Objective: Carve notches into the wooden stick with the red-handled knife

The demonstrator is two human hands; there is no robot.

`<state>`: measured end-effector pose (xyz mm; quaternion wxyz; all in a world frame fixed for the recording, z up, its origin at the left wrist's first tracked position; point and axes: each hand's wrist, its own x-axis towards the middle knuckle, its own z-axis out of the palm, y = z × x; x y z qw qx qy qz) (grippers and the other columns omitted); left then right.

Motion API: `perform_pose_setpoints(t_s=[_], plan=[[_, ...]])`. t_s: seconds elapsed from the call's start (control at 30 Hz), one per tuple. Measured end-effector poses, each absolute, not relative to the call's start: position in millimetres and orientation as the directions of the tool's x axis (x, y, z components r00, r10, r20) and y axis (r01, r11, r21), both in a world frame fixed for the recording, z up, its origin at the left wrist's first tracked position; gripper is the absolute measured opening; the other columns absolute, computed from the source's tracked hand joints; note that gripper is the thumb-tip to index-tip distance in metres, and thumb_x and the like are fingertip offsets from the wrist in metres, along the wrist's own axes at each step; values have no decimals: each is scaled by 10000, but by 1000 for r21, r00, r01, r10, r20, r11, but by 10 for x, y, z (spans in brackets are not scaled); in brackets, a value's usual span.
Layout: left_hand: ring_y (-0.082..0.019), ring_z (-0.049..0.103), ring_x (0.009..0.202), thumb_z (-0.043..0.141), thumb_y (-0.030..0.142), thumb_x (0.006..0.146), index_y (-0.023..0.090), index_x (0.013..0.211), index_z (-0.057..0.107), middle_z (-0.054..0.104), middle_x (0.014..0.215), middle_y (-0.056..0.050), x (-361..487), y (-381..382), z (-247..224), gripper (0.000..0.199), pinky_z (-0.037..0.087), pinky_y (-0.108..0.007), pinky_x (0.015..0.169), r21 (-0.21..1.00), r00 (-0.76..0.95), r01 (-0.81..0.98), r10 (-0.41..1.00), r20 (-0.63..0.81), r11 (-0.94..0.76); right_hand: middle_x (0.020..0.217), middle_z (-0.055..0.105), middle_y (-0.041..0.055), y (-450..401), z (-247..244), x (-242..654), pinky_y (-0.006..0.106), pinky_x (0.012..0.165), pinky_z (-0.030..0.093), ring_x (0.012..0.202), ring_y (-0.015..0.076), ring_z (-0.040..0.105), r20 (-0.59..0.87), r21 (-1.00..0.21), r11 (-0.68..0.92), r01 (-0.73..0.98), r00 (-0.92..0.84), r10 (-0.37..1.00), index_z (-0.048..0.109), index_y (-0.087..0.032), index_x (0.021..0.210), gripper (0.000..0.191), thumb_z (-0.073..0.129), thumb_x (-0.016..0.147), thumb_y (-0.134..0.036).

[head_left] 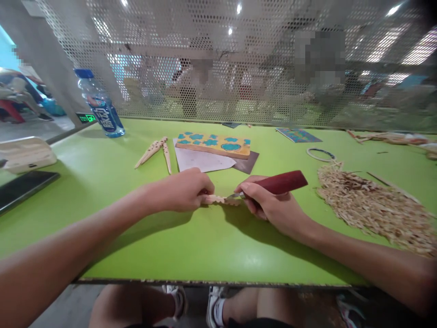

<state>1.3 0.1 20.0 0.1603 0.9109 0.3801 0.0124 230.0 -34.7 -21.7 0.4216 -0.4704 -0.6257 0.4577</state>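
Observation:
My left hand point(190, 190) is closed on one end of a slim, pale piece of wood point(218, 199) with a notched, wavy edge, low over the table. In my right hand point(269, 200) is a carving knife with a dark red handle point(282, 183). Its metal blade point(234, 196) points left and meets the notched wood, or lies just over it; I cannot tell which. My left fingers hide the far left end of the wood.
On the green table point(201, 246), a pile of wood shavings point(372, 209) lies right. Carved, dotted wooden pieces point(153, 150) and a blue-patterned yellow block point(213, 145) on paper point(201, 162) lie behind my hands. A bottle point(102, 109) and phone point(25, 187) are left; a perforated screen point(218, 59) rises behind.

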Motion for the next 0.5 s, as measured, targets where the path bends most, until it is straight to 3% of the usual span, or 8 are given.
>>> perform_pose_setpoints(t_s=[0.17,0.27,0.37,0.43,0.5], plan=[[-114,409,529,579,194,866,171,627,584,505,539,16,12,-12,202,239,257,-287,553,320,700,699,703,-124,-640,632,668,4,-510,-176,2293,258,519,415,537,123,552,417,-753,534,385,-349,839,715,-184,765,224,622,919,-317],[-117,404,526,572,206,858,176,619,555,487,535,16,22,-15,182,241,261,-288,555,303,684,714,721,-112,-631,664,673,2,-539,-95,2301,271,541,412,550,122,544,428,-676,589,442,-415,803,731,-189,818,218,604,950,-307],[-121,401,527,568,184,826,178,614,545,481,534,13,37,-10,154,213,267,-292,564,300,679,716,729,-90,-630,803,685,38,-486,-11,2300,308,686,467,757,176,615,449,-609,645,461,-470,760,759,-204,862,177,658,927,-333],[-127,417,533,559,169,806,177,612,557,498,535,7,46,-3,140,195,277,-293,571,316,680,712,728,-90,-627,930,696,60,-421,29,2264,347,799,490,907,213,634,475,-653,635,412,-430,768,748,-205,916,125,715,880,-320],[-137,453,550,552,157,785,177,630,595,549,559,-5,54,2,132,162,293,-289,581,339,667,721,738,-102,-604,936,698,46,-344,59,2192,341,780,508,874,196,642,444,-793,545,272,-354,823,693,-200,923,134,752,841,-289]])
